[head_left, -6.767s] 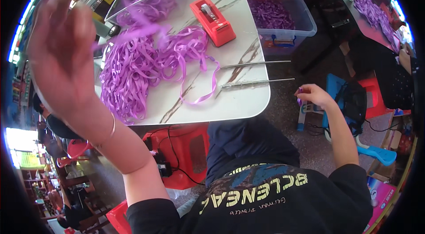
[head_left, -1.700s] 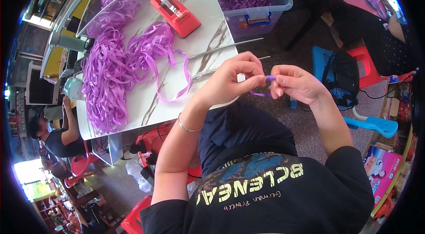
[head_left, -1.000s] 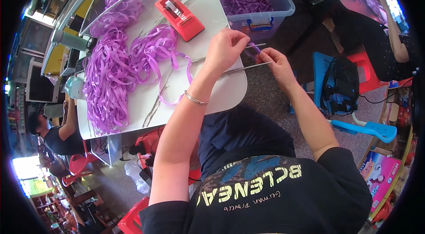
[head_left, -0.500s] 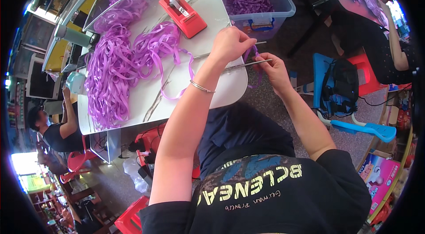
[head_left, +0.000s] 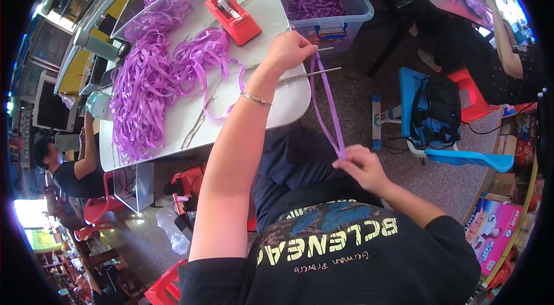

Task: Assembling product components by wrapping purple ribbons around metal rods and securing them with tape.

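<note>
Purple ribbon (head_left: 331, 103) in each pinched grip (head_left: 288, 51) (head_left: 366, 170)

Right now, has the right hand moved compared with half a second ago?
Yes: toward the person's body. It was right by the tips of the metal rods; now the right hand is well clear of them.

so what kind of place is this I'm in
Probably a small workshop, perhaps set up in a shop or home; I can't tell which. A heap of purple ribbon, a red tape dispenser and a plastic box of purple pieces suggest handwork.
</note>
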Demonstrator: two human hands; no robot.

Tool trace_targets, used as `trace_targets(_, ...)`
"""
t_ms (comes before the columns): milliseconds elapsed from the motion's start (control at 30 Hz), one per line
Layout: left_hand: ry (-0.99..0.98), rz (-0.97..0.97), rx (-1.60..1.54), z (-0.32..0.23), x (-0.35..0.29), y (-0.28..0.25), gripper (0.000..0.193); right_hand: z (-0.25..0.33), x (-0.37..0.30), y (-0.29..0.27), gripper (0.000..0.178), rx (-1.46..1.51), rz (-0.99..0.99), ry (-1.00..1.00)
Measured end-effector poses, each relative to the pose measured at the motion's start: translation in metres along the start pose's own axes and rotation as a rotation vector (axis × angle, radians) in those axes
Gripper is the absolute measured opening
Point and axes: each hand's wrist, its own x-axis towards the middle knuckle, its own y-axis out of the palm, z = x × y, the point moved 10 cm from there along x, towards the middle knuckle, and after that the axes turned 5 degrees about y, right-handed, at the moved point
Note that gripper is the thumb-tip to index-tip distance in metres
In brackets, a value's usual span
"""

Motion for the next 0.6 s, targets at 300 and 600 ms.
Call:
trace_targets(300,0.005,0.032,-0.02,0.006,0.004,0.005,0.02,0.006,-0.062,0.008,0.013,0.216,0.176,0.208)
trace_targets(600,-0.012,0.052,0.002,0.004,0.004,0.006,0.022,0.014,-0.063,0.005,0.016,0.284,0.174,0.204)
